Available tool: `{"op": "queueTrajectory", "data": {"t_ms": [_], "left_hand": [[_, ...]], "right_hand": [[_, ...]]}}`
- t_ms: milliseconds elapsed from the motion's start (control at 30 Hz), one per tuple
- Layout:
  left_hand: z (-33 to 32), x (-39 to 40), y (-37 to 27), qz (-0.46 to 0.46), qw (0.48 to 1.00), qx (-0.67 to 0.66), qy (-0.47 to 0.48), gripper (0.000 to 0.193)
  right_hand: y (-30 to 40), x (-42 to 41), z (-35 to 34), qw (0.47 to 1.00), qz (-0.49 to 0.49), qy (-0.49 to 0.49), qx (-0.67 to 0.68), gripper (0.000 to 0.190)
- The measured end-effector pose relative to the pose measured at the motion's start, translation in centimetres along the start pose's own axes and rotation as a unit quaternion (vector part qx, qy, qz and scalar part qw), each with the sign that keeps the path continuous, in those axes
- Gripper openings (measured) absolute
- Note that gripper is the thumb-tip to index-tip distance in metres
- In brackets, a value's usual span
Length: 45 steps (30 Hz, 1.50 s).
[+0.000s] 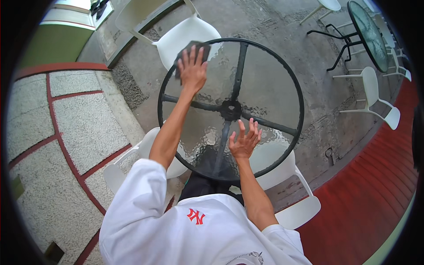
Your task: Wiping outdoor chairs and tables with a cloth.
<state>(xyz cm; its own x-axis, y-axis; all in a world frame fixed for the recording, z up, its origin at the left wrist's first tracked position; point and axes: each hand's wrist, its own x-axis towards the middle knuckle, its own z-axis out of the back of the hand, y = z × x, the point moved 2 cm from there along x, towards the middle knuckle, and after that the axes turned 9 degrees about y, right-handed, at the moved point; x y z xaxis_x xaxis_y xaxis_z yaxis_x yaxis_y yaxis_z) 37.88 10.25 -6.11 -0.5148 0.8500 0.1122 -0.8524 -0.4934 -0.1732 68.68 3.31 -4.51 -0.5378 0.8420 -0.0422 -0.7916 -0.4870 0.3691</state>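
In the head view a round table with a textured glass top and a black metal rim stands before me. My left hand lies spread over a dark grey cloth at the table's far left edge, pressing it flat with the fingers extended. Part of the cloth is hidden beneath the palm. Above the near right part of the glass is my right hand, its fingers apart and slightly bent, with nothing in it. Whether it touches the glass I cannot tell.
One white plastic chair stands beyond the table; others are at the near left and near right. A second glass table with white chairs is at the upper right. A red raised surface curves along the right.
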Motion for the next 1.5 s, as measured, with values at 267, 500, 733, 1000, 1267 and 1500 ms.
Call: {"op": "queueTrajectory", "data": {"t_ms": [267, 500, 733, 1000, 1267, 1500], "left_hand": [[-5.2, 8.0, -14.8, -0.206, 0.977, -0.052, 0.032, 0.055], [-2.0, 7.3, -4.7, -0.178, 0.981, -0.064, 0.040, 0.053], [4.6, -11.5, 8.4, 0.010, 0.990, -0.115, 0.077, 0.059], [2.1, -13.5, 7.2, 0.123, 0.989, -0.033, 0.073, 0.060], [-3.6, 5.8, -8.9, -0.155, 0.988, -0.021, 0.009, 0.057], [-5.6, -0.3, -27.4, -0.443, 0.885, -0.113, 0.089, 0.054]], "right_hand": [[-0.5, -0.6, -0.2, 1.000, -0.005, 0.003, -0.012, 0.062], [-0.3, 0.0, 0.1, 1.000, -0.006, 0.000, -0.008, 0.061], [-0.3, 0.0, 0.5, 1.000, -0.007, -0.009, -0.014, 0.060], [-0.6, -0.5, -0.4, 1.000, -0.011, -0.020, 0.008, 0.058], [-0.2, -0.2, 0.0, 0.999, -0.022, -0.016, 0.028, 0.057], [-0.3, -0.4, -0.3, 0.998, -0.020, -0.034, 0.053, 0.054]]}}
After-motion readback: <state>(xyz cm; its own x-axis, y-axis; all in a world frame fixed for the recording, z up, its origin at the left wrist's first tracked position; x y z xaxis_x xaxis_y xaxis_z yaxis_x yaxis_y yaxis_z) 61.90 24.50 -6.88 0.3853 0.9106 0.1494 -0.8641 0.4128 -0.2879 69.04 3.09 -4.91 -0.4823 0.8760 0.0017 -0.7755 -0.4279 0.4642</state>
